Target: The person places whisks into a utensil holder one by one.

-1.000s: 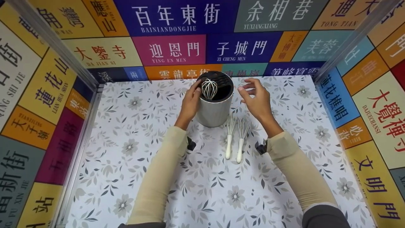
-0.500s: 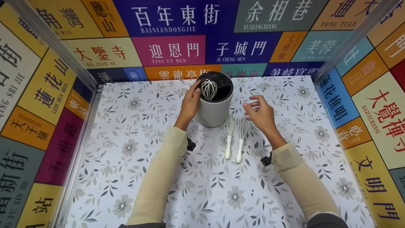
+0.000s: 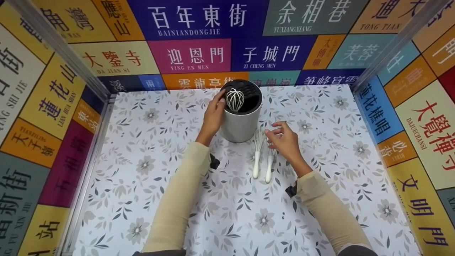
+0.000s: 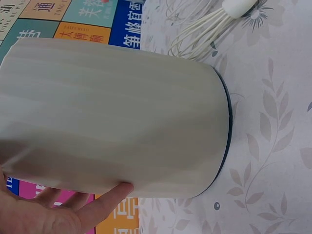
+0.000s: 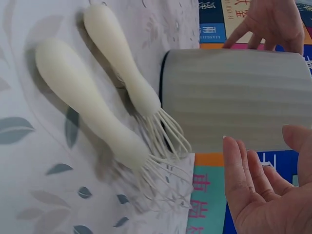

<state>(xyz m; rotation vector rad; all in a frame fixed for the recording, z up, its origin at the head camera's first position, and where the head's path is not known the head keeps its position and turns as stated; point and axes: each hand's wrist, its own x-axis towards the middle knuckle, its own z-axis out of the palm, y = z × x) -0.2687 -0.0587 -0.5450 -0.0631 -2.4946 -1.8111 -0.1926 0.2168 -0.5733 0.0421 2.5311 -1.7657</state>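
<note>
Right hand [image 3: 286, 142] has moved lower and to the left since half a second ago, and now appears above the wire end of the right whisk [image 3: 269, 167]; the left hand [image 3: 213, 116] and the canister [image 3: 240, 127] have stayed put. That whisk lies flat on the bench [image 3: 227, 202], its long axis running away from the person: handle near, wires far, pointing roughly towards the canister's right side. From the right hand, its handle lies back towards the person and slightly left. The right hand is clearly the nearer one, empty, with fingers loosely bent and a moderate gap between thumb and fingertips; the right wrist view shows it apart from the wires.

Just to the left, nearly parallel, lies the left whisk [image 3: 256, 160], its wires close to the canister's foot. Both have smooth, cream, bulging handles and thin, pale wire loops.

Beyond them stands the canister, an upright, pale grey cylinder with faint lengthwise bands and a black, slotted top. A third whisk [image 3: 235, 100] stands in it, wires up, handle hidden. The left hand holds nothing; its fingers rest against the canister's left side, near the rim.

Grey flowers and leaves pattern the white bench.
</note>
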